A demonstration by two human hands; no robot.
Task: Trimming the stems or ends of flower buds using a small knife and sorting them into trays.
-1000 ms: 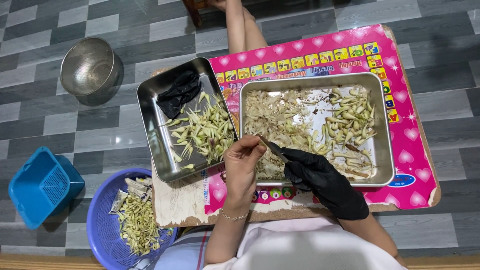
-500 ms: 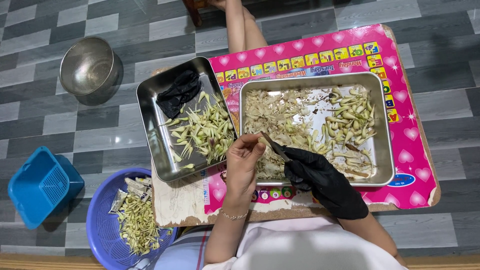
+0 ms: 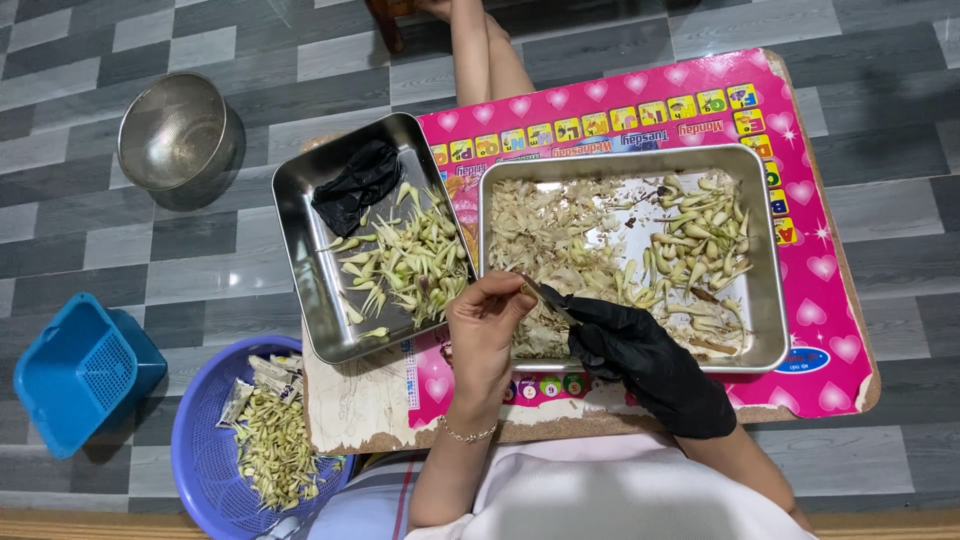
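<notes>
From the head camera, we see the bare left hand at lower centre of the frame, fingers pinched around a small pale plant piece over the near-left corner of the large steel tray. The right hand (in a black glove) sits just beside it, clenched on a small knife whose blade points up-left and meets the pinched piece. The large tray holds pale shreds on its left and thicker greenish pieces at upper right. Left of it, a smaller steel tray lies tilted, carrying trimmed green-white pieces and a crumpled black glove. Both trays rest on a pink, heart-patterned surface. On the grey tiled floor we see a steel bowl at upper left, a blue basket at lower left, and a purple basin holding trimmings.
</notes>
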